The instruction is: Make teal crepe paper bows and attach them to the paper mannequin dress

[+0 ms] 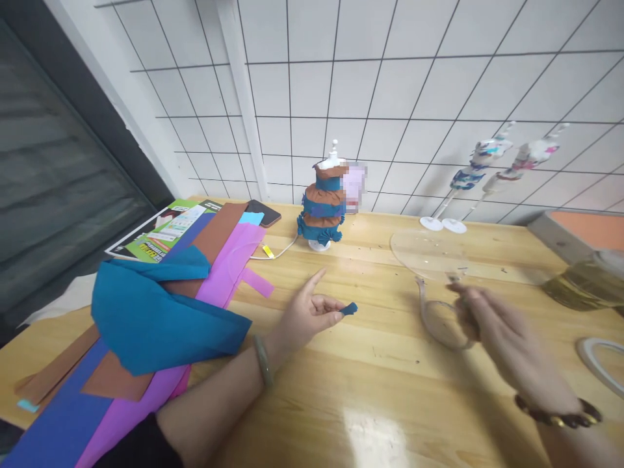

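My left hand (308,316) rests on the wooden table (370,377) and pinches a small teal scrap of paper (349,309) between thumb and fingers, with the forefinger stretched out. My right hand (492,325), blurred by motion, grips a pair of scissors with clear handles (439,318) near a round transparent sheet (425,253). Behind them stands a small mannequin (324,205) dressed in brown and teal ruffled layers.
Sheets of teal, brown, purple and pink paper (160,318) lie at the left, over a green booklet (160,234). A phone (266,212) with a cable lies near the wall. Two more small mannequins (487,172) lean at the back right. A tape roll (602,364) sits at right.
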The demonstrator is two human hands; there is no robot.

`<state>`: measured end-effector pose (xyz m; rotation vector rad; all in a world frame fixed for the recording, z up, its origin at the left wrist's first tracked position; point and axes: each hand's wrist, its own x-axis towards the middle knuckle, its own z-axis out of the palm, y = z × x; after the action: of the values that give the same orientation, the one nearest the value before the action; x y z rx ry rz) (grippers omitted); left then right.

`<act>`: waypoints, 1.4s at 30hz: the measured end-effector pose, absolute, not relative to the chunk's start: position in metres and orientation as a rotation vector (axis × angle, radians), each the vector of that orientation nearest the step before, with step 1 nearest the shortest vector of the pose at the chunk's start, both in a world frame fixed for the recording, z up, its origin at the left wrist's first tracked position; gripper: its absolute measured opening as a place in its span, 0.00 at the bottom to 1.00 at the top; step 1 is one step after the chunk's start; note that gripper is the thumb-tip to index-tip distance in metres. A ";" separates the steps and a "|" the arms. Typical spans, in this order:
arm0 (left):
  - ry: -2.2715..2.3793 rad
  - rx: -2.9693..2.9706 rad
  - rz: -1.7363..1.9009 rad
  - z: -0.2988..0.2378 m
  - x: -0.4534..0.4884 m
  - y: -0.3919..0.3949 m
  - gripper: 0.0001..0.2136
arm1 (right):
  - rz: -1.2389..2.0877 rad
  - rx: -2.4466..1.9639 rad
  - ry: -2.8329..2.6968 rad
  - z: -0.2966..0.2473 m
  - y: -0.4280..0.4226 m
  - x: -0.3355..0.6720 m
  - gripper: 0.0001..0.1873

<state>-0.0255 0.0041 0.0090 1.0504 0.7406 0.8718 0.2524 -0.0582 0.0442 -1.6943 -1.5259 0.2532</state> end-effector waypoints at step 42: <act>0.814 1.338 0.791 0.010 -0.024 0.000 0.34 | 0.385 -1.671 -1.810 0.013 -0.064 0.167 0.16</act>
<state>-0.0236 -0.0003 0.0101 1.3381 0.8141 0.7908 0.1670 -0.0638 0.0126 -1.6714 -1.8096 0.3848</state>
